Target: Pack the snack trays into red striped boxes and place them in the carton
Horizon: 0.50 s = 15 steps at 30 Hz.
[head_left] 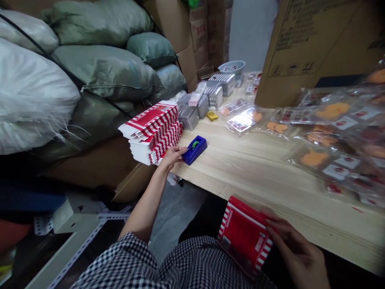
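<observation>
At the near left edge of the table sits a blue tape dispenser [199, 153] with a green-cored roll. My left hand [173, 155] reaches to its front end, thumb and forefinger pinched at the tape; the strip itself is hard to make out. A red box [243, 235] with red-and-white striped ends is tilted over my lap, beside the table edge. My right hand [297, 249] grips its right side, the fingertips blurred. Left of the dispenser lies a tall stack of flat red-and-white striped cartons [153, 124].
Clear plastic cases [189, 116] stand in rows behind the cartons, near a yellow packet [212, 115] and a pale basin [231, 67]. Bagged orange pieces [314, 157] pile up on the right before a large cardboard box [300, 48]. Stuffed sacks [105, 70] fill the left.
</observation>
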Available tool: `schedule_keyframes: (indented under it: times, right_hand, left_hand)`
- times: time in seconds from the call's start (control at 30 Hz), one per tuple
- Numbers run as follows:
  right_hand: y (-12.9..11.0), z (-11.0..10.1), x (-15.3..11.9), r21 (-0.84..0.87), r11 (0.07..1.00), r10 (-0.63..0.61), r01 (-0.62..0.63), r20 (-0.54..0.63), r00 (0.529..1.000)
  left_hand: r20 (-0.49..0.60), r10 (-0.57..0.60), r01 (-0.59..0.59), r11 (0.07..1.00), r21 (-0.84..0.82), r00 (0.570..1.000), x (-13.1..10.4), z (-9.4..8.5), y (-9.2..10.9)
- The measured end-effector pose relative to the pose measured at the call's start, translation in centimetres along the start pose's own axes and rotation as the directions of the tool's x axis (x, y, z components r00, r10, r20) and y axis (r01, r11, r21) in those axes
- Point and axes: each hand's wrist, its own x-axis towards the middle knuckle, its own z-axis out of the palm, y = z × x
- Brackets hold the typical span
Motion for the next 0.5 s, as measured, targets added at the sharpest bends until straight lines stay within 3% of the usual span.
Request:
schedule_keyframes:
  times: [0.23, 0.37, 0.5]
  right_hand:
    - [0.5, -0.2, -0.1, -0.014, 0.999, -0.031, 0.032, 0.052, 0.998]
    - [-1.0, -0.1, 0.0, -0.108, 0.984, -0.127, 0.138, 0.104, 0.986]
    - [-3.2, 0.5, 0.1, -0.179, 0.958, -0.189, 0.222, 0.181, 0.965]
  left_hand:
    - [-0.138, 0.089, -0.108, 0.985, -0.137, 0.986, -2.1, 0.4, -3.3]
    - [-0.251, 0.128, -0.150, 0.986, -0.069, 0.960, -2.8, 0.8, -4.9]
    - [-0.342, 0.174, -0.168, 0.985, 0.048, 0.924, -4.8, 1.7, -4.9]
